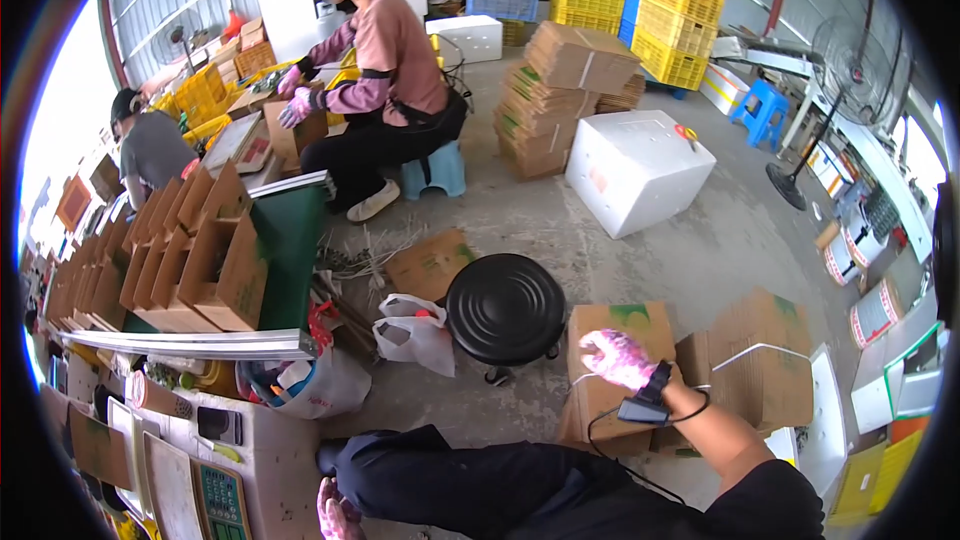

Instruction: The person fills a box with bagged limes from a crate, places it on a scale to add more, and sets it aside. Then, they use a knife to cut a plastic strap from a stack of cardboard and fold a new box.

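My right hand (619,360), in a pink patterned glove, is over a strapped bundle of flattened cardboard cartons (630,322). Its fingers are curled near the white strap; whether they grip it cannot be told. A dark device and a cable are on that wrist. Gloved too, my left hand (337,514) is low beside my knee, partly hidden and cut by the picture's edge. Left of it is a scale with a keypad (223,499). A black round wheeled stool (506,307) stands in front of me, beside a white plastic bag (416,334).
Folded-open cartons (225,277) stand in rows on a green conveyor belt (289,240). A co-worker (397,60) sits on a blue stool; another person (154,142) bends farther left. A white foam box (637,172), carton stacks (547,120) and a standing fan (802,150) occupy the floor.
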Demonstrator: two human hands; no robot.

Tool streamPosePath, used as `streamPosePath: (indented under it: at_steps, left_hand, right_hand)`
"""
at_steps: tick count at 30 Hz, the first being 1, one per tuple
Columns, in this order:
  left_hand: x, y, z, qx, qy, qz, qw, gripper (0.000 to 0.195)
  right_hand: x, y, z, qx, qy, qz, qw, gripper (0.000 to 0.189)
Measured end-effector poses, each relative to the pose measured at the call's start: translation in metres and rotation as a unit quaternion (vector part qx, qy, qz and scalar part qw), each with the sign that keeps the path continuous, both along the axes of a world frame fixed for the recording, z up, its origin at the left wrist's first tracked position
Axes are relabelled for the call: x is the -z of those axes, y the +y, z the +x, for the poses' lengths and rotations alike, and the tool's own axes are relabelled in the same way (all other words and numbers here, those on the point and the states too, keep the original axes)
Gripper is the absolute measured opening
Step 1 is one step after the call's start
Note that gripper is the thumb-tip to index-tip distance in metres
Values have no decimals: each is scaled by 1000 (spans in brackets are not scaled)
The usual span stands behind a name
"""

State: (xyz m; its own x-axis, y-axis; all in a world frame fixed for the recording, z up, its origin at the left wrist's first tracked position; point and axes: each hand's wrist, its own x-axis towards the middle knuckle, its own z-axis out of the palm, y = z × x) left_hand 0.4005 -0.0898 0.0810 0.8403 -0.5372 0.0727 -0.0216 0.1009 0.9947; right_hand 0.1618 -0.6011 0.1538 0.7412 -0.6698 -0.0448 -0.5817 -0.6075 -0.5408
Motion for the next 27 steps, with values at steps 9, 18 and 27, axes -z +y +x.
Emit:
streamPosePath:
  at_steps: [9,18,27]
  left_hand:
    - [-24,-49,-23,-178,43,14,983,37]
    - [-59,-46,-33,-201,53,5,978,38]
    - [-71,-23,-34,-203,36,4,979,39]
  right_hand:
    - [30,-9,-68,-10,176,-121,977,22]
    - [51,-9,-74,-18,196,-72,978,18]
    - [38,94,-115,166,-23,421,892,12]
